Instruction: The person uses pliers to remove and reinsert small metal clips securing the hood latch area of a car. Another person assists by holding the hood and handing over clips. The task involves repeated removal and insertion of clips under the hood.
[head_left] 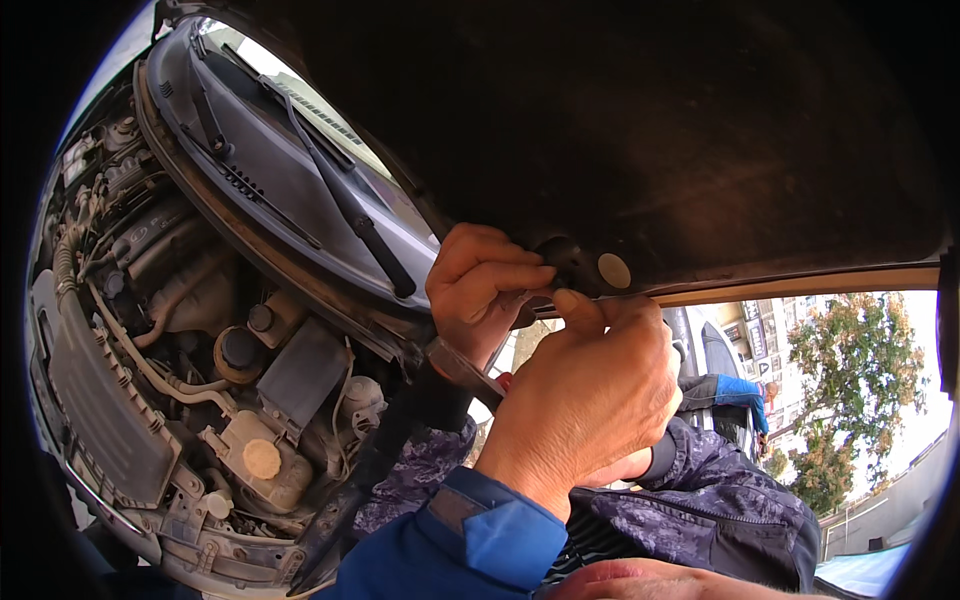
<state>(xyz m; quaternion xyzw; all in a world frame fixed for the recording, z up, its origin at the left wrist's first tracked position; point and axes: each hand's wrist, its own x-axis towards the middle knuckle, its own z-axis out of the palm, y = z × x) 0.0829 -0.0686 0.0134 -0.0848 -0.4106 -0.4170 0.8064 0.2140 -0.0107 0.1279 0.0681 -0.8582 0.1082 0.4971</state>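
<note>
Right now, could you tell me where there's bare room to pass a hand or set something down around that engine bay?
Little is free. The flat dark cover beside the round black cap is the one bare patch. Hoses and the reservoir with a yellow cap crowd the rest. Under the raised hood, the left hand and right hand crowd the black fitting.

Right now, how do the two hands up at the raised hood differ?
The left hand sits farther back, fingers curled against the dark round knob under the hood; the right hand is nearer the camera, thumb raised to the hood's edge. The left wrist wears a metal watch band; the right forearm has a blue sleeve. Both are bare and meet at the same spot.
</note>
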